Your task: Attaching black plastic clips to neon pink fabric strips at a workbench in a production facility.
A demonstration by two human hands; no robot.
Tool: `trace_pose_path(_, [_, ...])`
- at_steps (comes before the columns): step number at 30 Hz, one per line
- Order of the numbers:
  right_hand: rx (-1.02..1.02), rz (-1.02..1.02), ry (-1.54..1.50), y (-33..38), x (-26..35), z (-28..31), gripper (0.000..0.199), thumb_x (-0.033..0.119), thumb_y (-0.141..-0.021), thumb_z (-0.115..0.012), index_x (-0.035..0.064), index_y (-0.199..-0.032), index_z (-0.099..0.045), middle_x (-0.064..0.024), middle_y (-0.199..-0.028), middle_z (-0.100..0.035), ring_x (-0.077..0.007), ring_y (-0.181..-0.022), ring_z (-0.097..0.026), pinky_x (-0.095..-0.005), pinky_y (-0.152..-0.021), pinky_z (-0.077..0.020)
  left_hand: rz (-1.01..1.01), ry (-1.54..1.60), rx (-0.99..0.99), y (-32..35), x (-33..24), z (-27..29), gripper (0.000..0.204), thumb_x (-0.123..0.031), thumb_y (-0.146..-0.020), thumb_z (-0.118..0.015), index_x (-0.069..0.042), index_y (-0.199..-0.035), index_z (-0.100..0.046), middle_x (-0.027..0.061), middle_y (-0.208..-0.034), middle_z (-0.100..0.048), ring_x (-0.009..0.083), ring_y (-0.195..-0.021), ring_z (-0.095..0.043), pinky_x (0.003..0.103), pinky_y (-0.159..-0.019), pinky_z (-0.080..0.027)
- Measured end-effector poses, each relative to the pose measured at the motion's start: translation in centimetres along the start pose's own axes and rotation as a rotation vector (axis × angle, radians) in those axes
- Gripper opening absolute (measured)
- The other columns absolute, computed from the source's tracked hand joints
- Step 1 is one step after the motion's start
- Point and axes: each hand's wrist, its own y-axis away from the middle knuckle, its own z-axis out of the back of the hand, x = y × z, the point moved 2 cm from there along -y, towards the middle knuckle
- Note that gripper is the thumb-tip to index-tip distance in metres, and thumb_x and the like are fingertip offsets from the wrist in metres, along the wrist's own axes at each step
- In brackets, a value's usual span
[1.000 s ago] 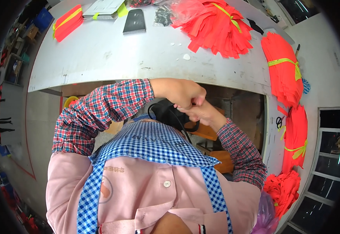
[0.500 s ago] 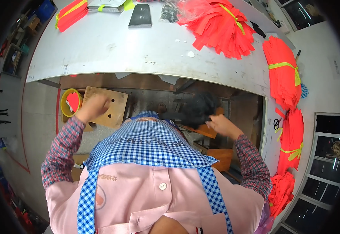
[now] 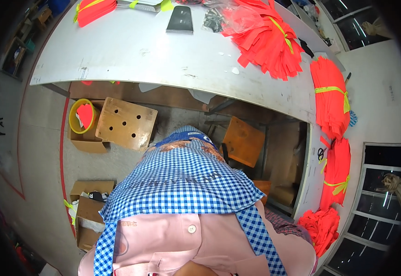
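Observation:
Neither of my hands shows; both are out of the picture. Only a plaid sleeve [image 3: 285,227] of my right arm appears, low beside my body, so what that hand holds is hidden. My blue-and-white checked apron [image 3: 182,177] hangs down in the middle. Ahead of me stands a white worktable [image 3: 131,50]. On it lie a stack of flat dark pieces [image 3: 180,20], a clear plastic bag [image 3: 213,20] and a fanned-out bundle of bright orange strips [image 3: 267,48] with a yellow-green tie.
Left on the floor are a yellow bin [image 3: 73,120], a wooden stool [image 3: 124,131] with holes and an open cardboard box [image 3: 88,209]. A brown wooden seat [image 3: 244,140] stands under the table. Tied orange bundles [image 3: 329,99] line the right side, with black scissors [image 3: 320,154] beside them.
Both my hands have left the picture. The black thing in my right hand is out of sight too. The view has shifted slightly, showing the cardboard box at left.

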Motion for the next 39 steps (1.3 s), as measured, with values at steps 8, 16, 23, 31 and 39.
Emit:
trace_pose_path(8, [0.2,-0.11,-0.193,2.7,8.4,6.6,0.029,0.029,-0.091,-0.049,0.0054,-0.089,-0.067,-0.0065,-0.063,-0.053,-0.0213,-0.058,-0.051,-0.0331,-0.053,-0.0403,0.024,0.136,0.02,2.7,0.9,0.0,0.032,-0.021,-0.086,-0.055,-0.003,-0.112,-0.057,0.0164,-0.105,-0.061,0.0291,-0.093,-0.06,0.04,-0.086,-0.047])
trace_pose_path(16, [0.365,-0.189,-0.468,3.3,14.7,11.4,0.025,0.024,-0.093,-0.048,0.006,-0.096,-0.065,-0.0013,-0.063,-0.048,-0.0151,-0.056,-0.044,-0.0288,-0.05,-0.0351,0.059,0.181,0.064,4.3,0.2,2.4,0.037,-0.022,-0.087,-0.056,-0.003,-0.118,-0.054,0.0147,-0.113,-0.059,0.0273,-0.1,-0.058,0.038,-0.091,-0.045])
trace_pose_path(23, [0.549,-0.267,-0.696,3.7,18.3,16.2,0.023,0.021,-0.094,-0.048,0.0065,-0.102,-0.064,0.0032,-0.062,-0.044,-0.0096,-0.054,-0.039,-0.0249,-0.048,-0.0306,0.11,0.252,0.111,5.7,-0.9,3.3,0.042,-0.023,-0.088,-0.056,-0.004,-0.124,-0.05,0.0132,-0.12,-0.057,0.0257,-0.107,-0.056,0.037,-0.094,-0.043])
trace_pose_path(31, [0.858,-0.398,-0.888,3.7,20.2,21.0,0.022,0.017,-0.096,-0.047,0.007,-0.109,-0.062,0.0083,-0.062,-0.039,-0.0033,-0.052,-0.032,-0.0206,-0.045,-0.0254,0.235,0.427,0.151,9.0,-2.2,1.0,0.048,-0.024,-0.089,-0.057,-0.005,-0.131,-0.047,0.0115,-0.127,-0.054,0.0238,-0.114,-0.053,0.036,-0.099,-0.041])
trace_pose_path(39, [0.806,-0.37,-0.925,1.7,22.2,30.4,0.023,0.014,-0.097,-0.047,0.0045,-0.111,-0.063,0.0102,-0.062,-0.043,0.0004,-0.049,-0.029,-0.0172,-0.043,-0.0226,0.267,1.638,0.361,10.9,-5.4,-0.3,0.014,-0.011,-0.084,-0.061,-0.002,-0.096,-0.06,0.0075,-0.078,-0.064,0.0184,-0.06,-0.057,0.029,-0.064,-0.049])
